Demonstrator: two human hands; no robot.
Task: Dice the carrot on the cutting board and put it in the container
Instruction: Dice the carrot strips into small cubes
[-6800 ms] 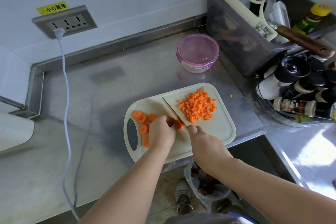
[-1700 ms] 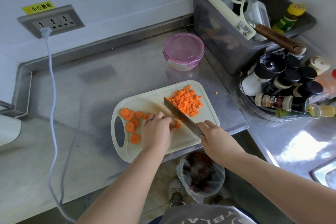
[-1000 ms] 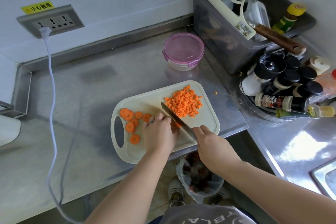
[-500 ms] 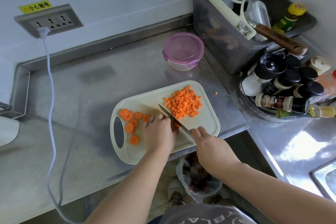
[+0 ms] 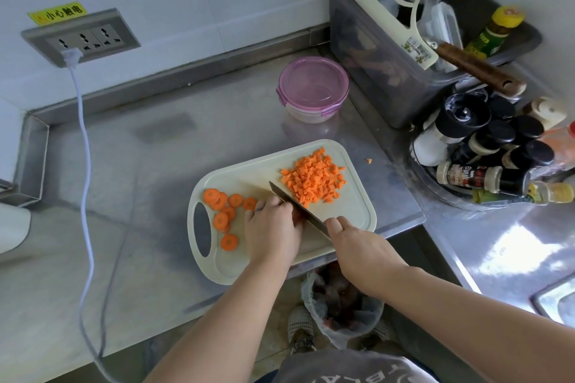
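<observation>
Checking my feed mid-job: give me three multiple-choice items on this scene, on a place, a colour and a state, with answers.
1. Where on the cream plastic cutting board is the pile of orange diced carrot?
A. its far right part
B. beside the handle hole
C. off the board
2. What colour is the lid of the round plastic container?
A. green
B. pink
C. black
3. What is the right hand doing?
A. resting flat on the counter
B. lifting the container
C. gripping the steel-bladed knife
Answers: 1 A, the heap lies at the board's far right corner. 2 B, the lid is translucent pink. 3 C, its fingers curl round the knife's near end.
</observation>
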